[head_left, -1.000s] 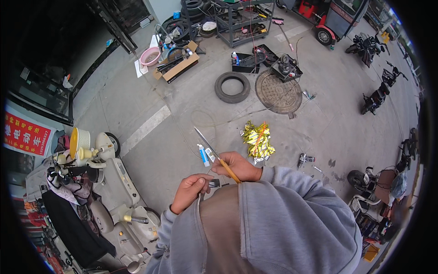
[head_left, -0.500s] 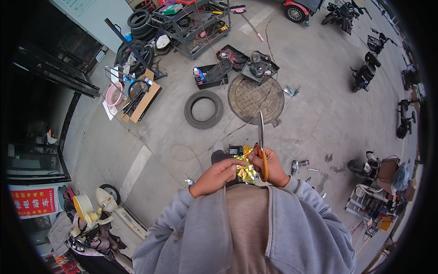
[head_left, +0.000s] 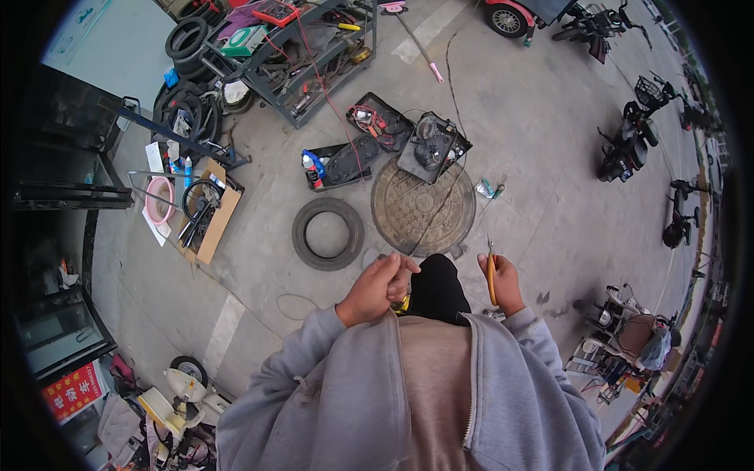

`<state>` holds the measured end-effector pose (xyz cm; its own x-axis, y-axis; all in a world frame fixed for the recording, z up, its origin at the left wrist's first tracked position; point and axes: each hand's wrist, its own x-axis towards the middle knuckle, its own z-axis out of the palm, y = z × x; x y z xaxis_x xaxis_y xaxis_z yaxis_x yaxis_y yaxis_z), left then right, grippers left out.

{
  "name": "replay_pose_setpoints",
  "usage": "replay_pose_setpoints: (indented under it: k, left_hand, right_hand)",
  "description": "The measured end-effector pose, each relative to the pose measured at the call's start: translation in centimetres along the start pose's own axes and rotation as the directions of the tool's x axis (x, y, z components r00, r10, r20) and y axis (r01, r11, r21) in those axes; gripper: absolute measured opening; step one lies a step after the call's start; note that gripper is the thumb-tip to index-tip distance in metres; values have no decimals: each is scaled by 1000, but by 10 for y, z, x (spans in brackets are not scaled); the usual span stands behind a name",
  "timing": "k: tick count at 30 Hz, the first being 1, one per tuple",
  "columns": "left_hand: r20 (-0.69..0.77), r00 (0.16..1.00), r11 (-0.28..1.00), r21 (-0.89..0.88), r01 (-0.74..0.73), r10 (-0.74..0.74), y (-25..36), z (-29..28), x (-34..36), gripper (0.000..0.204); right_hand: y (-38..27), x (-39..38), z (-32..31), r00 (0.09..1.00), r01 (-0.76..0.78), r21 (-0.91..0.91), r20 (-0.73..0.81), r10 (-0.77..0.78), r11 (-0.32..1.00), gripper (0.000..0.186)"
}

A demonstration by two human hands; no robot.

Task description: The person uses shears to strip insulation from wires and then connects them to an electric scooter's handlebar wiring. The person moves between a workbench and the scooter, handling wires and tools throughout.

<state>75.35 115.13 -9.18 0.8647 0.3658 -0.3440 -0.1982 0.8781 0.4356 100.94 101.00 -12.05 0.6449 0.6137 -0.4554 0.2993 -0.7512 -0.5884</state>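
Note:
In my right hand (head_left: 508,284) is a pair of orange-handled scissors (head_left: 492,279), the blades pointing away from me. My left hand (head_left: 378,287) is raised in front of my chest with its fingers curled in. Whether anything small is pinched in it, I cannot make out. My dark-trousered knee (head_left: 438,286) rises between the two hands. A little shiny yellow foil (head_left: 404,304) shows below my left hand, the rest hidden by my leg and jacket. Beyond the hands lie a black tire (head_left: 301,234) and a round manhole cover (head_left: 424,212).
Black trays (head_left: 336,166) with parts and a bottle sit by the manhole cover. Further off stands a metal tool cart (head_left: 292,110). At left are a cardboard box (head_left: 222,216) and a pink basin (head_left: 159,198). Scooters (head_left: 628,145) are parked at right.
My hands have moved apart, the scissors going right with my right hand. My knee has come forward between them. The foil is now mostly covered, and the whole view has shifted.

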Motion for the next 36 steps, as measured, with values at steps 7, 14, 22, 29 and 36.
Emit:
replay_pose_setpoints:
  k: [7, 14, 22, 29, 36]
  left_hand:
    - [-322, 947, 1000, -12, 5, -8, 52, -35, 76, 44]
    - [-742, 667, 980, -83, -183, 62, 34, -90, 175, 30]
    - [-782, 597, 978, -208, 20, -179, -46, -210, 259, 23]
    - [-684, 656, 942, -304, 141, -319, -102, -267, 287, 22]
    - [-679, 639, 923, -360, 140, -362, -104, -271, 278, 22]
  right_hand:
    - [-33, 197, 35, 974, -123, 476, 226, 14, 871, 23]
    - [-37, 481, 179, 858, -341, 478, 511, 60, 810, 14]
    - [8, 708, 402, 923, -274, 587, 384, 36, 762, 7]
    - [65, 805, 532, 975, -164, 201, 181, 128, 966, 19]
    - [31, 797, 512, 914, -307, 494, 390, 108, 813, 4]
